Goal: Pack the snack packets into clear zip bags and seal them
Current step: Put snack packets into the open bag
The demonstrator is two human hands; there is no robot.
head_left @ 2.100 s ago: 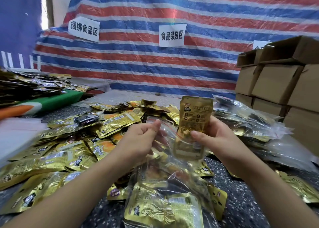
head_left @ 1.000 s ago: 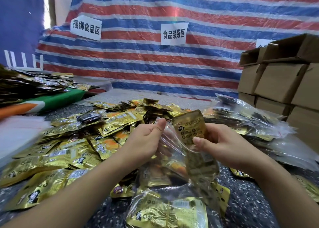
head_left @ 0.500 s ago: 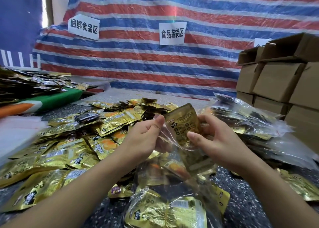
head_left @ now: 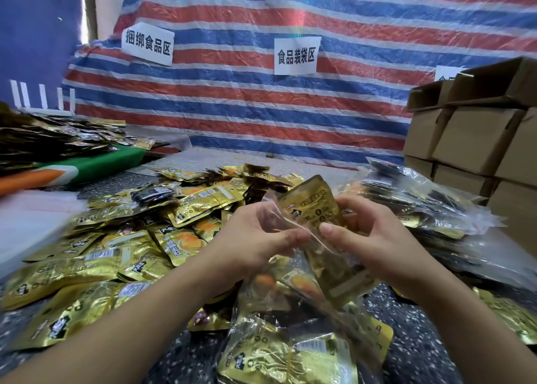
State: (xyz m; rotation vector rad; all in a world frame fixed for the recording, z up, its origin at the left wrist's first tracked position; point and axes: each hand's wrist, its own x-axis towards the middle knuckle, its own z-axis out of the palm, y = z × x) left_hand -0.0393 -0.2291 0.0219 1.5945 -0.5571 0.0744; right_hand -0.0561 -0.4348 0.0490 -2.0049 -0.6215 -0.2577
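Gold foil catches the light: a packet (head_left: 312,206) sits mostly inside the clear bag (head_left: 293,270) (its top still poking out of the mouth). The left hand (head_left: 255,238) pinches the bag's near lip, fingers curled. The right hand (head_left: 369,238) grips packet and bag together. Loose packets (head_left: 122,238) cover the table (head_left: 418,351) to the left.

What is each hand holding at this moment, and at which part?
Both hands hold the clear zip bag near its open top: the left hand pinches the left side, the right hand the right side, over the gold snack packet inside.
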